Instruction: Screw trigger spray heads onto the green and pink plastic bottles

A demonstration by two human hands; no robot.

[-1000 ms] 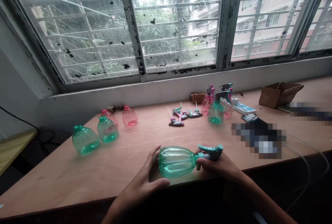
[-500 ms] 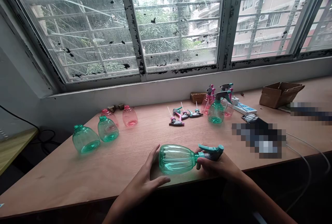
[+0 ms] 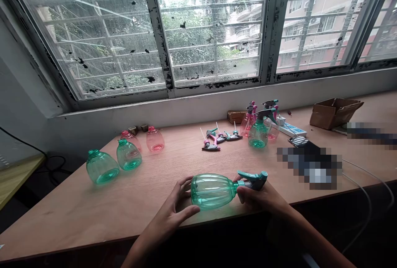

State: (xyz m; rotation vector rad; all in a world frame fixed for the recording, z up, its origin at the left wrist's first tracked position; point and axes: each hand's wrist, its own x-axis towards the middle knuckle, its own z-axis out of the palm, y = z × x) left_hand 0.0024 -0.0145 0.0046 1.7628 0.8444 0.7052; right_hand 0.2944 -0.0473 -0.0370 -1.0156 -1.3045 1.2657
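A green clear spray bottle [image 3: 213, 192] lies on its side in the air above the table's front edge, its base to the left. My right hand [image 3: 259, 195] is closed around its neck and the dark grey and teal trigger head [image 3: 257, 180]. At the base end, my left hand [image 3: 176, 206] cups the bottle, thumb at the near lower edge and fingers curled against the far side. A gap shows between the palm and the base. Some fingertips of both hands are hidden.
Two green bottles without heads [image 3: 102, 168] and pink ones [image 3: 155, 139] stand at left. Several loose spray heads [image 3: 211, 147] lie mid-table. Assembled spray bottles [image 3: 258, 135], a power strip [image 3: 293, 128], a phone [image 3: 299, 142] and a cardboard box [image 3: 333, 113] are at right.
My left hand's fingers have curled in closer around the bottle's base, and the thumb has drawn in slightly. The bottle has shifted a little to the right; its ribs look turned.
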